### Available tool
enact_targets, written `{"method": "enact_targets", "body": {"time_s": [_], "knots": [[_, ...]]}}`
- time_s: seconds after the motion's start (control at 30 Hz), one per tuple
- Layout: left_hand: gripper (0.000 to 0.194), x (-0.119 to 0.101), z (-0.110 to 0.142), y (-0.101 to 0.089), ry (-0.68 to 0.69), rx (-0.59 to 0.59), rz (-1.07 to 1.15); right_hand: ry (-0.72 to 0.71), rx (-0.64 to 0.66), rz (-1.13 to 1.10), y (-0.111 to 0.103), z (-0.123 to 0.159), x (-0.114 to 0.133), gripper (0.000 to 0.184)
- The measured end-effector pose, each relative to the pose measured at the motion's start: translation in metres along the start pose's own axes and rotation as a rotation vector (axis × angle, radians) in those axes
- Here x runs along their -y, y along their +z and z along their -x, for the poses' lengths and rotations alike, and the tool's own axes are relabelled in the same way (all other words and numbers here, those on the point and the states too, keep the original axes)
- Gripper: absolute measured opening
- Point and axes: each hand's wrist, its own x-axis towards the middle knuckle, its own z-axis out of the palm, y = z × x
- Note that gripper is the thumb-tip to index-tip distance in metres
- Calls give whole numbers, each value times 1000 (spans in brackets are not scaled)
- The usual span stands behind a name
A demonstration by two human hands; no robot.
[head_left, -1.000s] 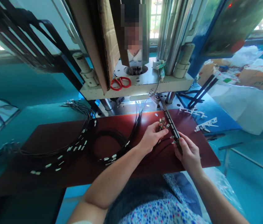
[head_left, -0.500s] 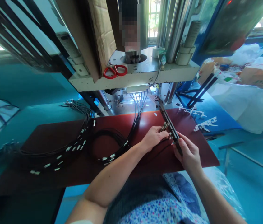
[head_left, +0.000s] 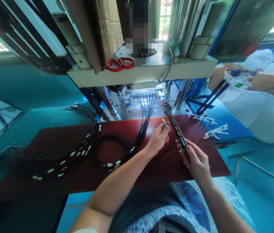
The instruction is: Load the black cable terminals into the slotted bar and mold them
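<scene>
My right hand (head_left: 199, 160) is closed around the lower end of a long dark metal bar (head_left: 177, 128), which has slots along it and a round end pointing towards the press. Several small metal cable ends (head_left: 179, 146) sit along the bar's left side near that hand. My left hand (head_left: 159, 138) is left of the bar and apart from it, its fingers pinched on small metal cable connectors (head_left: 165, 123). Thin dark cables trail below onto the red-brown board (head_left: 201, 165).
Coiled black cables (head_left: 137, 145) run into a mould (head_left: 144, 96) under the press plate (head_left: 142, 73). Another cable bundle (head_left: 87, 142) with white tags lies left. Red-handled scissors (head_left: 121, 64) rest on the plate. White plastic scraps (head_left: 216, 131) lie right, beside a blue surface (head_left: 239, 126).
My left hand has drawn back from the bar, up and left, with the connectors in its fingers. The press plate with the scissors has risen. My right hand has kept its grip.
</scene>
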Motion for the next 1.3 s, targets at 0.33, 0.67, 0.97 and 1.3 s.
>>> {"method": "enact_targets", "body": {"time_s": [0.33,0.67,0.97,1.3], "knots": [[19,-5,0,-1,-297,224,-125,69,-12,-88,-1,2,5,43],[22,-5,1,-3,-263,226,-163,21,50,47,-9,-2,-4,44],[26,5,4,-15,-155,266,-76,-34,81,164,-7,-5,-5,43],[24,-14,1,-35,-58,72,543,112,-48,-90,-7,-4,2,46]]}}
